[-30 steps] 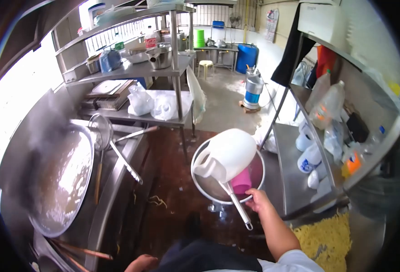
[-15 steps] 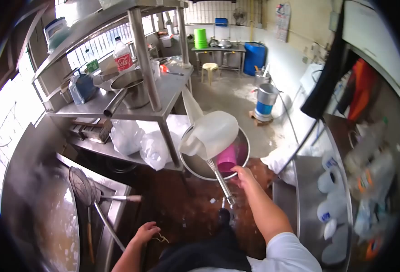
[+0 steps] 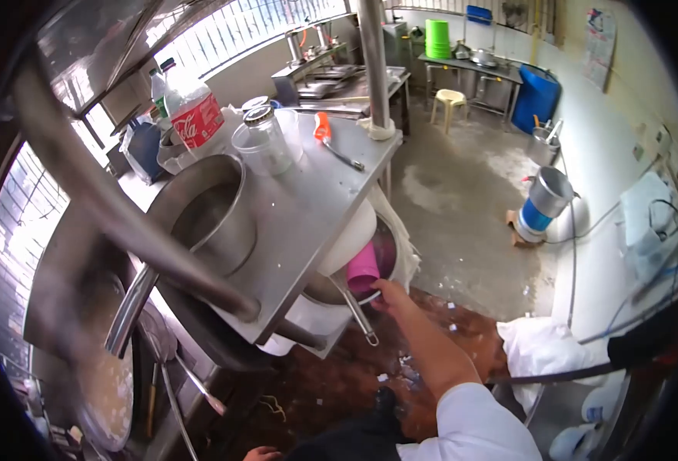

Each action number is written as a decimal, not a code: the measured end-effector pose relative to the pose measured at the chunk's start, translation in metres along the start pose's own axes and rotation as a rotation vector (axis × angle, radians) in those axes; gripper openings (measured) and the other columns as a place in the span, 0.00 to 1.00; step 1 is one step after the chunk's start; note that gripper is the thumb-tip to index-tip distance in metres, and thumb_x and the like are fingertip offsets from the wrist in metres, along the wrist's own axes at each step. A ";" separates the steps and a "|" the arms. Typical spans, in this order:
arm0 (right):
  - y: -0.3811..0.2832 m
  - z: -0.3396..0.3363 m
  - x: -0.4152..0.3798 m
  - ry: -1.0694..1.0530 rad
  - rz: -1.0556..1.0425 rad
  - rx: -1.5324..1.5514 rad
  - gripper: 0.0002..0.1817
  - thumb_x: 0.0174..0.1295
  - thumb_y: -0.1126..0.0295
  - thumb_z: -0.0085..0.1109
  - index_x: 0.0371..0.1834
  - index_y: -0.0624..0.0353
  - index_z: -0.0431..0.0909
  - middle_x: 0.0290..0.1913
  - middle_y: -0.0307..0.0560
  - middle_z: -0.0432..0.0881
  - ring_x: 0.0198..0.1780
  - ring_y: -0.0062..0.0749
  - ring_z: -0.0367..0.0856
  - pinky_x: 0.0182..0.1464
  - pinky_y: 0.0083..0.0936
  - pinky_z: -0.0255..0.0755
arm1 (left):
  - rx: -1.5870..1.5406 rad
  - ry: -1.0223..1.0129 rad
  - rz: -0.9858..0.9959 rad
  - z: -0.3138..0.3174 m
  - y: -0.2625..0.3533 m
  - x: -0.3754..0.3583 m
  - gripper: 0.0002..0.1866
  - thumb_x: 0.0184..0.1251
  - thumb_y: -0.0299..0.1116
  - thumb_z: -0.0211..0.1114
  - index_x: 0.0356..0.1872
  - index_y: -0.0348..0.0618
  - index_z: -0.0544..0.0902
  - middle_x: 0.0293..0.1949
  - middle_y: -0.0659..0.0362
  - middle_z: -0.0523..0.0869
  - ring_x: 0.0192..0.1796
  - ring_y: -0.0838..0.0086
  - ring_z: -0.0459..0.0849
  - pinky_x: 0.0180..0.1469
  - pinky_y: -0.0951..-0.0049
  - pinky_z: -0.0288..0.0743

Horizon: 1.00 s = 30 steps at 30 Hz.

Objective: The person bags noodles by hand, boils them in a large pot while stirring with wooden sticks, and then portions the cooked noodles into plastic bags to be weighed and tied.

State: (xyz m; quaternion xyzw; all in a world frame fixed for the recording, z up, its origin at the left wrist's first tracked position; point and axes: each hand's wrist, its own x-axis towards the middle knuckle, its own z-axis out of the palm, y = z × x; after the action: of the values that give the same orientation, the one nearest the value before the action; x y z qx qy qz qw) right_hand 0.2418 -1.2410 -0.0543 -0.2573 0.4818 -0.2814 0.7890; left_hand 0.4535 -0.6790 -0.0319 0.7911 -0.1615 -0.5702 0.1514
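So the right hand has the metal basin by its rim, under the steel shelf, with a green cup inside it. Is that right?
Not quite: the cup inside is pink, not green. The head view shows the right hand at the rim of the metal basin, which sits partly under the steel shelf, as you said.

Coca-Cola logo, white script on red label | on clear plastic bottle (image 3: 189,107) | stands on steel shelf (image 3: 316,192), approx 10 o'clock in view | wall poster (image 3: 599,46) at 1 o'clock: print too small to read | no other legible txt
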 end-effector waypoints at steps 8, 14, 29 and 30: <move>-0.006 0.083 0.156 -0.125 0.081 0.055 0.08 0.56 0.69 0.62 0.35 0.57 0.75 0.26 0.43 0.73 0.25 0.32 0.76 0.28 0.34 0.81 | -0.173 0.146 -0.193 0.021 0.031 -0.040 0.26 0.67 0.44 0.64 0.62 0.42 0.78 0.54 0.49 0.84 0.54 0.69 0.82 0.54 0.72 0.77; 0.018 0.115 0.233 -0.122 0.071 0.101 0.13 0.56 0.69 0.61 0.43 0.58 0.74 0.38 0.45 0.76 0.37 0.39 0.81 0.34 0.37 0.81 | 0.073 0.173 -0.100 0.047 -0.084 -0.019 0.25 0.68 0.44 0.63 0.61 0.39 0.78 0.54 0.50 0.84 0.57 0.64 0.81 0.59 0.66 0.75; 0.030 0.027 0.025 0.079 -0.225 0.081 0.21 0.67 0.56 0.58 0.59 0.53 0.74 0.41 0.43 0.85 0.28 0.22 0.81 0.26 0.19 0.73 | -0.101 0.585 0.573 -0.047 0.191 0.025 0.14 0.65 0.31 0.68 0.49 0.35 0.81 0.38 0.59 0.86 0.42 0.78 0.83 0.46 0.77 0.78; 0.049 0.020 0.003 0.092 -0.194 0.044 0.17 0.67 0.56 0.58 0.54 0.51 0.77 0.37 0.41 0.85 0.28 0.22 0.80 0.26 0.20 0.73 | -0.020 0.608 0.600 -0.055 0.208 0.027 0.15 0.66 0.31 0.67 0.50 0.35 0.81 0.40 0.59 0.86 0.43 0.78 0.83 0.47 0.77 0.78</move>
State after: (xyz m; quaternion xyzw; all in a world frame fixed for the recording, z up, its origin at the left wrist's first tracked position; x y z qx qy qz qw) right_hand 0.2702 -1.2056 -0.0811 -0.2721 0.4842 -0.3785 0.7405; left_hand 0.4964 -0.8750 0.0498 0.8398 -0.3268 -0.2431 0.3590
